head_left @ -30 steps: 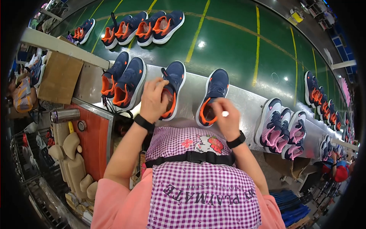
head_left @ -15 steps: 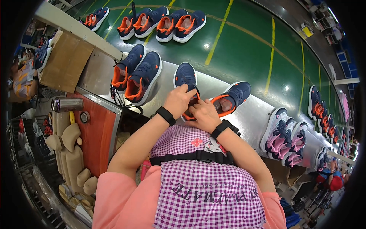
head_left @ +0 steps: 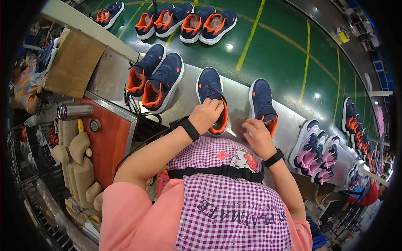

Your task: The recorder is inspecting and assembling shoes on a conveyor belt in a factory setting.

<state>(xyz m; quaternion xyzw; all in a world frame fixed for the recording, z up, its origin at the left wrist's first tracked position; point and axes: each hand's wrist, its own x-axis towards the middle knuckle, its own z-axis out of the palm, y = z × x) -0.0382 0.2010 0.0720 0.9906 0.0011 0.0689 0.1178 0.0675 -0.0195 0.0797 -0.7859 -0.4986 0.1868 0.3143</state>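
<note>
Two navy shoes with orange linings and white soles stand before me on a metal ledge. My left hand (head_left: 207, 116) is closed at the opening of the left shoe (head_left: 208, 79), pinching its dark strap, which lifts off the upper. Part of that shoe's orange collar shows beside my fingers. My right hand (head_left: 260, 137) is at the heel end of the right shoe (head_left: 261, 95). Its fingers are bent beside the orange collar, with the thumb apart from them. The right shoe's strap lies across its upper.
Another navy pair (head_left: 164, 81) stands to the left on the metal ledge (head_left: 236, 90). More shoes (head_left: 217, 26) stand on the green surface (head_left: 276, 54) beyond. White-and-pink shoes (head_left: 307, 144) are at right. A steel flask (head_left: 75, 111) and beige foot forms (head_left: 79, 180) lie left.
My right hand has moved from the left shoe to the right one. The right shoe has swung from slanting rightward to nearly straight. The left shoe's strap now stands lifted.
</note>
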